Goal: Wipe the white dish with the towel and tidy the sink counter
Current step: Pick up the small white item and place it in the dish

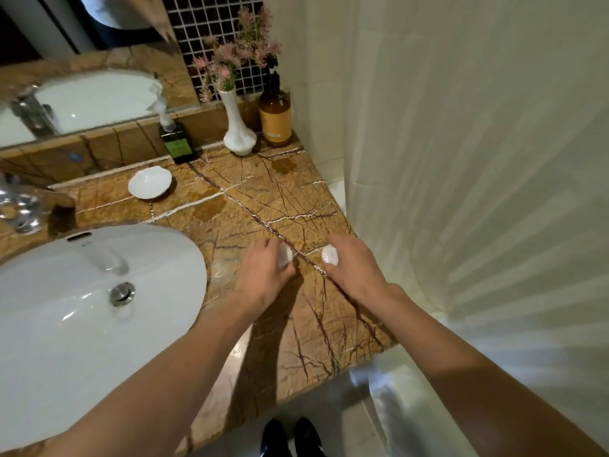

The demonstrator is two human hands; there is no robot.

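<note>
The white dish [150, 183] sits on the marble counter [263, 199] behind the sink [82, 308], well apart from both hands. The left hand [263, 272] and right hand [352, 265] each grip a small white object, possibly a cap.

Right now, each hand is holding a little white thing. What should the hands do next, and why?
Probably carry them back and set them by the white dish. The left hand and right hand each grip a small white object over the bare counter. What they are is unclear. The dish sits empty near the back ledge, and no towel is in view.
</note>
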